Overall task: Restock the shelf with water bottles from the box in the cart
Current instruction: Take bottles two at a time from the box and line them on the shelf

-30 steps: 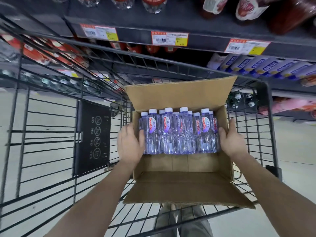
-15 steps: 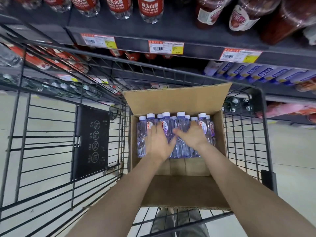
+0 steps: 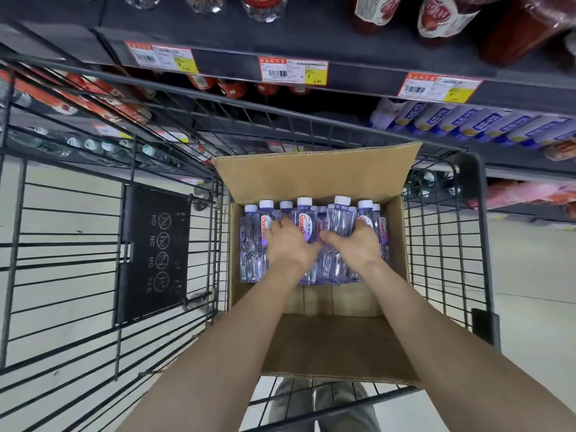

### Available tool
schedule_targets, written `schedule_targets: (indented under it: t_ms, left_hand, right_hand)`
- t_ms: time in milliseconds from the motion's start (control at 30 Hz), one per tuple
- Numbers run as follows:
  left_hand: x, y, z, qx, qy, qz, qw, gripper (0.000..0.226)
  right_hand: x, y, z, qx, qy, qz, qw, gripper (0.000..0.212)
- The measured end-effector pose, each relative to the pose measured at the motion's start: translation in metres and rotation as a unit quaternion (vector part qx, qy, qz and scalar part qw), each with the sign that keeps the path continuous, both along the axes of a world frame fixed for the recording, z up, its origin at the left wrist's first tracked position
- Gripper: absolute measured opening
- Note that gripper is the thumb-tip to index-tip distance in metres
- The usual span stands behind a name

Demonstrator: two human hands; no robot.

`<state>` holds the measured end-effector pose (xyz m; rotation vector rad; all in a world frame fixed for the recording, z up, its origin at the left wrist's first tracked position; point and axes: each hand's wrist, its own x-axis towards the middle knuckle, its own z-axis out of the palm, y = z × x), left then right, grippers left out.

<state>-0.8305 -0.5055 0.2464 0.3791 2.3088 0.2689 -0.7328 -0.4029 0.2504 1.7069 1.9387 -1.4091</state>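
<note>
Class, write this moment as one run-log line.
stage: picking stock | left hand: grips water bottles | right hand: grips water bottles | box: open, bottles upright inside | cart: holds box

Both bare forearms reach away from the body and converge toward the far middle. The left hand (image 3: 291, 246) and right hand (image 3: 355, 244) lie palm-down, thumbs nearly touching, fingers curled over the water bottles (image 3: 341, 218), apparently gripping them.

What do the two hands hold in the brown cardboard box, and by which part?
The left hand and the right hand each grip clear white-capped plastic water bottles round the middle of the body.
</note>
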Motion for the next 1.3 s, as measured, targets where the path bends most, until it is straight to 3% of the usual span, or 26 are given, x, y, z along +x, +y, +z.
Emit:
schedule_targets:
  t_ms: [100, 233, 333, 667, 867, 1100, 1300]
  left_hand:
    - [0.008, 0.004, 0.0, 0.008, 0.005, 0.039, 0.999, 0.082]
    - [0.02, 0.002, 0.006, 0.083, -0.044, 0.187, 0.978, 0.082]
    - [0.02, -0.009, 0.022, 0.136, -0.048, 0.246, 0.958, 0.075]
    - [-0.029, -0.046, 0.139, 0.292, -0.02, 0.222, 0.93, 0.061]
    - [-0.05, -0.069, 0.257, 0.403, 0.01, 0.225, 0.887, 0.051]
    - [-0.059, -0.113, 0.378, 0.473, 0.09, 0.195, 0.854, 0.054]
    - [-0.074, -0.176, 0.466, 0.52, 0.17, 0.238, 0.802, 0.051]
  right_hand:
    - [0.008, 0.004, 0.0, -0.022, 0.036, -0.021, 0.999, 0.045]
    - [0.012, 0.003, 0.008, -0.069, 0.072, -0.038, 0.994, 0.069]
    - [0.016, 0.006, 0.024, -0.072, 0.091, -0.028, 0.993, 0.058]
    - [-0.01, 0.02, 0.144, -0.033, 0.207, 0.035, 0.977, 0.047]
    - [-0.035, 0.003, 0.25, -0.011, 0.292, 0.078, 0.953, 0.072]
    - [-0.077, -0.022, 0.378, 0.034, 0.364, 0.191, 0.911, 0.058]
    - [-0.117, -0.075, 0.48, 0.083, 0.431, 0.246, 0.864, 0.08]
